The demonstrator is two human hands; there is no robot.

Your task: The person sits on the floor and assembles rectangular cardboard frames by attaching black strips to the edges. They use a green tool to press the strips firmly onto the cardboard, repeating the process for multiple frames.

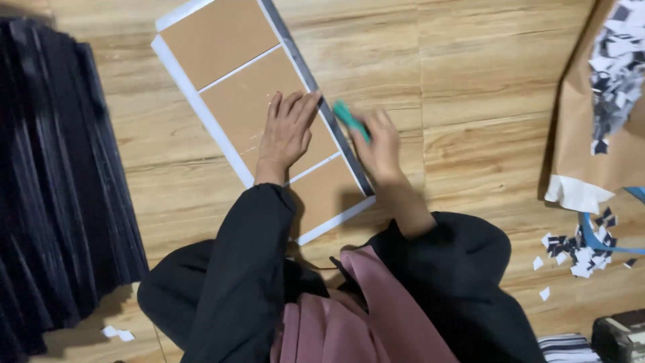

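A long white sheet [176, 75] with three brown cardboard panels [222, 37] glued on lies at a slant on the wooden floor. My left hand [285, 131] presses flat on the middle panel, fingers spread toward the sheet's dark right edge [299, 57]. Just to its right, my right hand [379, 144] grips a small green tool [349, 117] whose tip meets that dark edge. Black sleeves cover both my arms.
A large fanned stack of black sheets [57, 181] fills the left side. At right lies a brown paper sheet [581, 128] holding black and white scraps [618, 60]. More scraps [581, 249] and a blue strap [594, 238] lie below it.
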